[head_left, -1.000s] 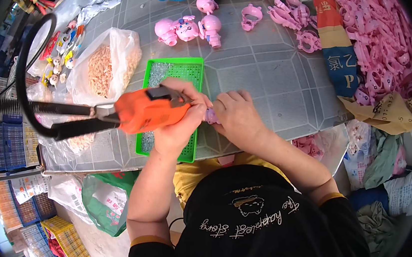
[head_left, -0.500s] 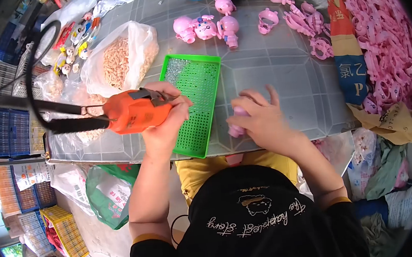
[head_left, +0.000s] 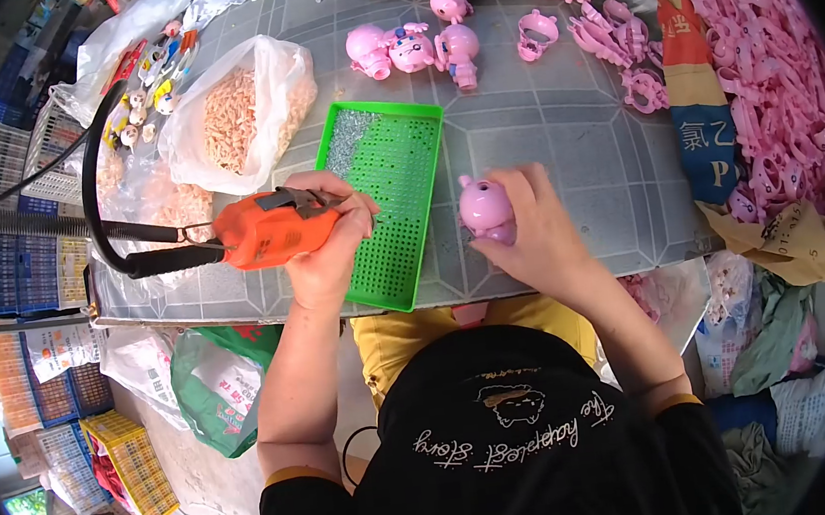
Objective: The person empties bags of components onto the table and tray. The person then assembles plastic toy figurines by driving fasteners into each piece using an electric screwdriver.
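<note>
My left hand (head_left: 333, 246) is wrapped round an orange electric screwdriver (head_left: 264, 235), held sideways above the left edge of a green perforated tray (head_left: 434, 155). Small silvery pieces, probably screws, lie at that tray's far end. Just right of the tray, my right hand (head_left: 543, 234) grips a shiny pink toy figure (head_left: 484, 206) low over the tabletop, its rounded side with a small hole turned up. Fingers hide part of the figure. The screwdriver's tip is hidden behind my left hand.
Several pink figures (head_left: 411, 48) and pink frame-like parts (head_left: 537, 33) lie at the back. A sack of pink parts (head_left: 766, 80) stands right. Bags of peach-coloured pieces (head_left: 236, 125) sit left. A black cable (head_left: 91, 181) and spring hang from the screwdriver's rear.
My right hand has turned the pink figure, so its rounded side now faces up. The left hand and screwdriver have barely shifted; the black cable has swung slightly.
</note>
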`<state>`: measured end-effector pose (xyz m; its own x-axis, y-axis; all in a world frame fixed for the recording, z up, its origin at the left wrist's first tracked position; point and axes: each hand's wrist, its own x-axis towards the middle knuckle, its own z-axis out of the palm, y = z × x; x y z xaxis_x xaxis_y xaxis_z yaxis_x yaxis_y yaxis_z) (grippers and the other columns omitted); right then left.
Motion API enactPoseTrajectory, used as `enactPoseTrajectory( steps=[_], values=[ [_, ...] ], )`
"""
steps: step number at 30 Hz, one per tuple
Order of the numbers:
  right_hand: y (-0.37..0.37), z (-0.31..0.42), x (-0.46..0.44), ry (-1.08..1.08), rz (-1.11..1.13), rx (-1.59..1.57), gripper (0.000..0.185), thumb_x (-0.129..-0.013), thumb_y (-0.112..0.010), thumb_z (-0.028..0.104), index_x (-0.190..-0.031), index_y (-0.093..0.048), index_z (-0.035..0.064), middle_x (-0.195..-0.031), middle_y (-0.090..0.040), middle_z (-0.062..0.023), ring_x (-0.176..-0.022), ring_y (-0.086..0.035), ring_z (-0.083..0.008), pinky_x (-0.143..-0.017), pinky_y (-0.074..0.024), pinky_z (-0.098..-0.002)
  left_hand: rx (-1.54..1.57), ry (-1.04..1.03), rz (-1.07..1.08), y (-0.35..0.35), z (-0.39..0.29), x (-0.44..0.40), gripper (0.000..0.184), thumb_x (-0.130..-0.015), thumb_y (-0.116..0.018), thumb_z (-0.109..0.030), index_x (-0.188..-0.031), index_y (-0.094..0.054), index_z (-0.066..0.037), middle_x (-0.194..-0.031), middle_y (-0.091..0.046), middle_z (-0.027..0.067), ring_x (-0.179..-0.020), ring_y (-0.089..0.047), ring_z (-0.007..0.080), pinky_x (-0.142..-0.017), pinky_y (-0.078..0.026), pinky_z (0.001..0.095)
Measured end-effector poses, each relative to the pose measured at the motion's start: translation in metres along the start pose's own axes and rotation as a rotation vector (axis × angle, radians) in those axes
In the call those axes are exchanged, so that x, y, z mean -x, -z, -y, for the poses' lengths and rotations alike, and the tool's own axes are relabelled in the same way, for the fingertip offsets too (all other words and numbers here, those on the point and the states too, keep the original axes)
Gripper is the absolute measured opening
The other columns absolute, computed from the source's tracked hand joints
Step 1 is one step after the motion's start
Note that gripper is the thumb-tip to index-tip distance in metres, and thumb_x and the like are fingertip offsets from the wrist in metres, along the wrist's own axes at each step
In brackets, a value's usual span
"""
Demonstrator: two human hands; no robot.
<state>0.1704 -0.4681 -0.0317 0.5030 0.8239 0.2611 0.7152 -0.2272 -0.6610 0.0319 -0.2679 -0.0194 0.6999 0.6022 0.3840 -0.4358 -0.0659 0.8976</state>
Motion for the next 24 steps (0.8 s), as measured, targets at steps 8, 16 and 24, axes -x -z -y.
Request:
enactPoseTrajectory(
  steps=[8,16,24],
  values=[
    [0.006,0.013,-0.008,0.114,0.161,0.29,0.06,-0.075,-0.068,0.01,-0.128,-0.042,0.0044,-0.124,-0.051,-0.0177,-0.11,-0.053,-0.0365,-0.097,-0.0377,-0.0568,-0.01,-0.015,-0.002,-0.003,-0.001,0.0,0.03,-0.073,-0.053,0.007,-0.102,-0.046,0.001,-0.064,-0.052,0.0077,-0.057,-0.053,0.0169,-0.068,-0.049,0.037],
    [-0.034,0.008,-0.008,0.112,-0.068,0.424,0.061,-0.069,-0.076,0.023,-0.119,-0.048,0.005,-0.112,-0.055,-0.0098,-0.101,-0.057,-0.0255,-0.095,-0.0376,-0.0533,0.098,-0.122,0.104,-0.02,-0.029,-0.001,0.029,-0.075,-0.054,0.01,-0.1,-0.044,0.0,-0.067,-0.054,0.0084,-0.06,-0.055,0.0176,-0.07,-0.052,0.0395],
    [-0.037,0.005,-0.009,0.117,-0.1,0.427,0.056,-0.069,-0.076,0.024,-0.116,-0.05,0.0065,-0.108,-0.056,-0.008,-0.097,-0.057,-0.0232,-0.09,-0.0377,-0.0466,0.272,-0.061,0.147,-0.045,-0.013,0.005,0.033,-0.076,-0.053,0.012,-0.104,-0.044,-0.001,-0.067,-0.053,0.0089,-0.059,-0.055,0.0187,-0.068,-0.052,0.0417]
  ],
)
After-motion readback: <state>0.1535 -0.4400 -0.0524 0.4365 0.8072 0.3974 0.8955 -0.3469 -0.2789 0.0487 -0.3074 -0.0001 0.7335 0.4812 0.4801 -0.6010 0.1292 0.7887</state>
